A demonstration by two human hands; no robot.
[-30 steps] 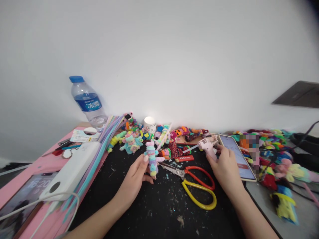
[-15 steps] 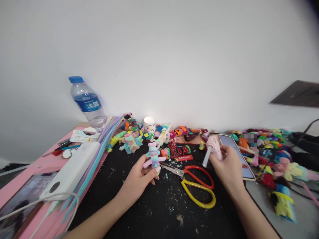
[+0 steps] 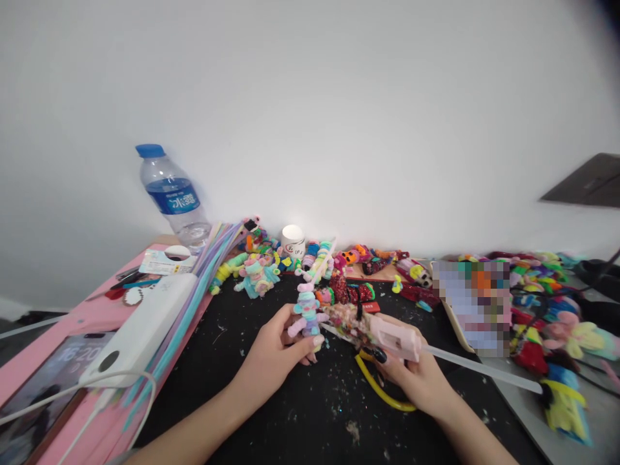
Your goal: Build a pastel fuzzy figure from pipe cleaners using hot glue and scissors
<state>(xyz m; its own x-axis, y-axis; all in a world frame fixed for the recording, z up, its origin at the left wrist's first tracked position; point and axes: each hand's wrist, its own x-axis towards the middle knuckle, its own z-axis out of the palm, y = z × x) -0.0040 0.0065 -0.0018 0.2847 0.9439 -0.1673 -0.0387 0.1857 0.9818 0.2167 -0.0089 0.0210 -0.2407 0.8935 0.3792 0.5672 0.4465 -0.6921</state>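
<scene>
Pinched in the fingers of my left hand (image 3: 285, 345) is a small pipe-cleaner doll (image 3: 308, 309) in pastel pink, blue and purple, held upright. My right hand (image 3: 419, 378) is wrapped round a pale pink hot glue gun (image 3: 394, 336). A long translucent glue stick (image 3: 484, 369) sticks out of its back toward the right. Its front part is crusted with multicoloured fuzz, and the tip is close beside the doll; whether they touch I cannot tell. Under the gun lie scissors, of which mainly the yellow handle (image 3: 382, 391) shows; my right hand and the gun cover the rest.
Several pipe-cleaner figures (image 3: 256, 274) line the wall, with a white paper cup (image 3: 293, 241) among them. On the left are a water bottle (image 3: 174, 197), pastel pipe cleaners (image 3: 194, 310), a white power bank (image 3: 140, 329) and a phone (image 3: 53, 381). A tablet-like device (image 3: 453, 310) lies at right.
My right hand has brought the glue gun from beside the device leftward and down to the doll, turning its nozzle left. The gun now covers much of the scissors. My left hand stays nearly still.
</scene>
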